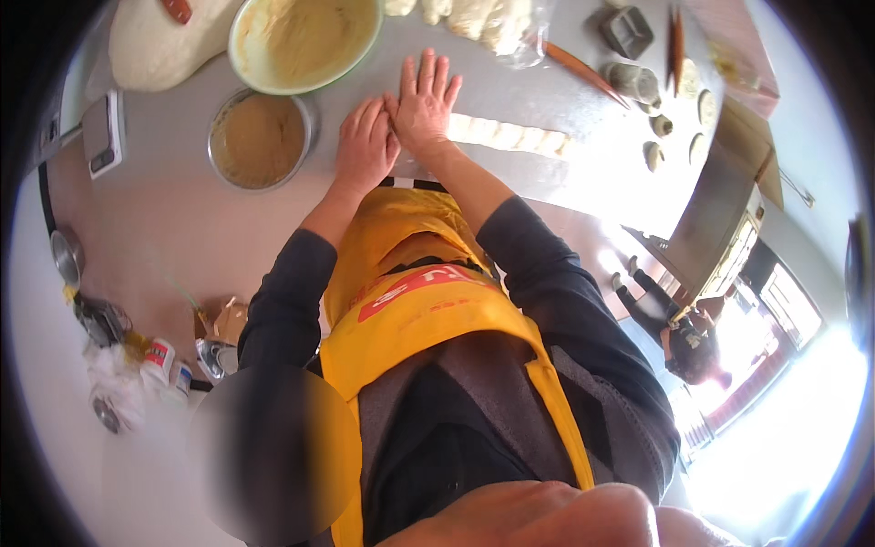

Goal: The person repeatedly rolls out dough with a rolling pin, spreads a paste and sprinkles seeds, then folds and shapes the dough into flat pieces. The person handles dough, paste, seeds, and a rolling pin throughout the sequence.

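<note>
My left hand (pixel 369 143) rests on the metal worktop (pixel 342 157), fingers together and curled forward; whether anything lies under it is hidden. Beside it, touching near the thumb, my right hand (pixel 422 113) lies palm down with its fingers spread. From under or beside the right hand's wrist side a long strip of pale dough (pixel 509 135), marked in segments, runs to the right. To the left of my hands sit a metal bowl of brown paste (pixel 258 140) and, above it, a large pale bowl (pixel 307 41) with a yellowish mixture inside.
A big dough mass (pixel 160 48) lies at the upper left, near a scale (pixel 104 133). Along the top are dough pieces (pixel 478 24) by clear plastic. Wooden rolling pins (pixel 586 72), a square metal tin (pixel 627 32) and jars stand at right. Another person (pixel 683 338) is farther off.
</note>
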{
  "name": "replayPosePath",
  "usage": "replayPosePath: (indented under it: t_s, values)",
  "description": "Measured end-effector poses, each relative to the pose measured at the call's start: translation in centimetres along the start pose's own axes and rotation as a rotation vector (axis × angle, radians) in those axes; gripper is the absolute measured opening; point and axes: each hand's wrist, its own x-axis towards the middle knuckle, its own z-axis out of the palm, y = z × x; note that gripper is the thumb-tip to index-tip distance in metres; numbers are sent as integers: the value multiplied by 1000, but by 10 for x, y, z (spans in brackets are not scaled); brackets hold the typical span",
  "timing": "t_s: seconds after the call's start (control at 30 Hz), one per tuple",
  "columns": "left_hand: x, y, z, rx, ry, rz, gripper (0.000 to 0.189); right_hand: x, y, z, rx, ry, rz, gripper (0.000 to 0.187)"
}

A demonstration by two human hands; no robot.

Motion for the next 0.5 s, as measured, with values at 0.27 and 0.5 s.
replayPosePath:
  t_s: [0.27, 0.5]
  values:
    - [0, 7, -4, 53, 74, 31, 44, 17, 257, -109, -386, 236, 100, 44]
    - [-4, -2, -8, -75, 101, -17, 48, -26, 280, -145, -155, -151, 47, 50]
